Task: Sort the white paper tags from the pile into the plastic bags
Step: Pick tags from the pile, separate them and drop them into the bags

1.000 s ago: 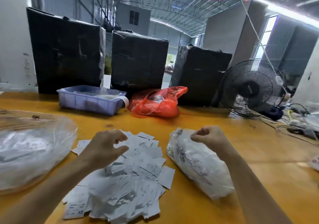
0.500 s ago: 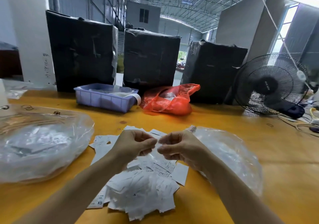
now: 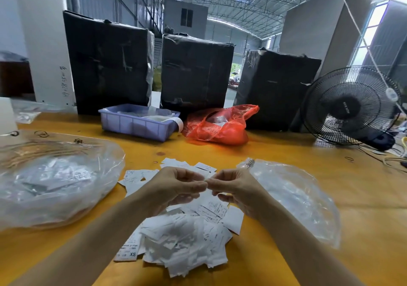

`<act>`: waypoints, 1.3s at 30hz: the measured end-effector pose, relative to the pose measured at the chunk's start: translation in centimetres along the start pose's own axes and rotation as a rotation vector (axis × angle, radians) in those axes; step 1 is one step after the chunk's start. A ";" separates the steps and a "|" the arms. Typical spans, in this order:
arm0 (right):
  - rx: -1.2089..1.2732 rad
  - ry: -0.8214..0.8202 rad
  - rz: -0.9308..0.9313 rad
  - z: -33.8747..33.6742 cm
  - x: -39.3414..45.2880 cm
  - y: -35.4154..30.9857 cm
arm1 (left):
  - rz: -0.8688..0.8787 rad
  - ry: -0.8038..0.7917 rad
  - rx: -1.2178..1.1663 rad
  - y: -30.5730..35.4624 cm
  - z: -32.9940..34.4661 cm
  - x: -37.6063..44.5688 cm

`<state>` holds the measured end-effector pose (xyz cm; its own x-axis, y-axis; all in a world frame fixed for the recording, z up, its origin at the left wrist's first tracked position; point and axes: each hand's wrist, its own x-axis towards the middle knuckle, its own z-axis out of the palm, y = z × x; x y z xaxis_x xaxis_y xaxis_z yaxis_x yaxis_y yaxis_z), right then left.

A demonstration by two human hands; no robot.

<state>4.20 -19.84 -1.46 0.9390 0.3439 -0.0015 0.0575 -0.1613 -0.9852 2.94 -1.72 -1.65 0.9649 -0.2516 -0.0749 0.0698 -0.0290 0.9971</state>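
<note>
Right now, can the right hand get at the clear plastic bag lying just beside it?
Probably yes: the clear plastic bag lies right beside the right hand with nothing between, though its fingers look pinched against the left hand.

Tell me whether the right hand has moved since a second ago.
Yes. The right hand left the clear bag and moved left, meeting the left hand above the tag pile.

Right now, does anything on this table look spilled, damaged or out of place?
Nothing is damaged. The white tags lie in a loose, overlapping heap on the yellow table, as expected for sorting. One oddity: a strip of white tape hangs over the purple tray's right end.
</note>
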 end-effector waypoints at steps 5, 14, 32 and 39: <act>0.052 -0.009 0.007 0.1 0.3 0.3 | 0.017 0.054 0.120 -0.3 -0.3 0.2; -0.475 0.106 -0.072 -0.2 0.7 1.3 | -0.017 0.251 -0.044 -1.0 -1.6 1.1; 0.133 0.126 -0.018 2.0 -0.1 0.0 | 0.083 0.149 -0.239 -0.4 -0.7 0.8; -0.350 0.086 -0.271 2.5 -0.4 -0.2 | 0.092 -0.060 0.280 -0.8 -0.8 0.4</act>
<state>2.96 -17.64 -1.68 0.8982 0.3411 0.2773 0.4025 -0.3846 -0.8307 3.51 -1.01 -2.51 0.9468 -0.3216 0.0068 -0.0975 -0.2668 0.9588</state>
